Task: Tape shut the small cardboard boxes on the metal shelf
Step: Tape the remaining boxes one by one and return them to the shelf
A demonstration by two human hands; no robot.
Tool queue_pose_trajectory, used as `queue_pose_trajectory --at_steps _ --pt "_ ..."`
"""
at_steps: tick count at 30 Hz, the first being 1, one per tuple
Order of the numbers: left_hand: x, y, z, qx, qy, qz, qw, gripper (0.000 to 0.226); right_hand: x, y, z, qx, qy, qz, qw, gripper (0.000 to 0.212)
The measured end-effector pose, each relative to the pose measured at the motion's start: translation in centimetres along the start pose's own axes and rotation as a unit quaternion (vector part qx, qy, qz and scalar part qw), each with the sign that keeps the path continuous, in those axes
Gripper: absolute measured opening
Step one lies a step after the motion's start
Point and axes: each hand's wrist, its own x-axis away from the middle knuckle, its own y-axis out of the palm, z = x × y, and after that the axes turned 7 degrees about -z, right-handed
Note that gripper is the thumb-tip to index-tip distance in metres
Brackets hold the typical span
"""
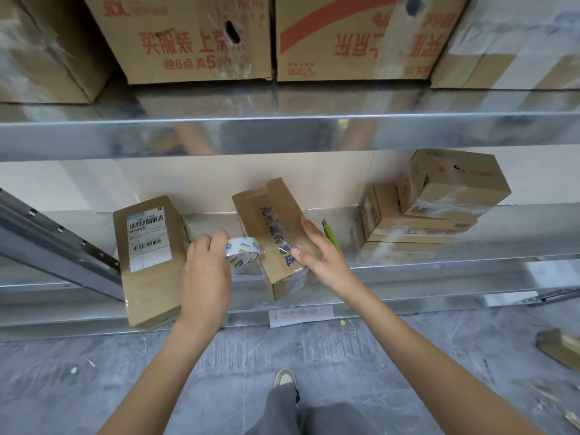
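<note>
Tape roll (241,251) sits in my left hand (205,268), fingers curled round its rim, pressed against the left side of the middle box (276,233), with a clear strip running from the roll onto that box's near end. My right hand (317,249) lies on top of the box, fingers nearly straight, thumb pinning the strip down near the blue lettering. The box stands aslant on the metal shelf (439,277), its near corner hanging over the front lip. Left of it lies a flat labelled box (147,259), also jutting past the lip; right of it, touching nothing, a green knife (331,235), and beyond that a stack of taped boxes (433,205). Overhead, big printed cartons (201,39) fill the upper tier. As I judge it, the strip is laid but not yet cut, so the risks are these: if I pull the roll away without enough weight from my right hand, the light box could swing or slide off the lip onto the floor; if my thumb lifts early, the tape may spring back and wrinkle or stick to itself; and reaching for the knife means freeing the very hand that steadies the box. Clear tape is hard to see, so I cannot tell whether the seam is fully covered.
</note>
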Motion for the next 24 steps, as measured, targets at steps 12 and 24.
queue_pose_trajectory --at_steps 12,24 --pt "-0.1 2.6 -1.4 0.009 -0.037 -0.018 0.999 0.033 -0.1 0.0 0.3 -0.008 0.017 -0.012 1.0 0.071" --pt "0.0 3.0 -1.8 -0.007 -0.037 -0.032 0.999 0.03 1.1 3.7 -3.1 0.458 -0.021 -0.01 0.889 0.11"
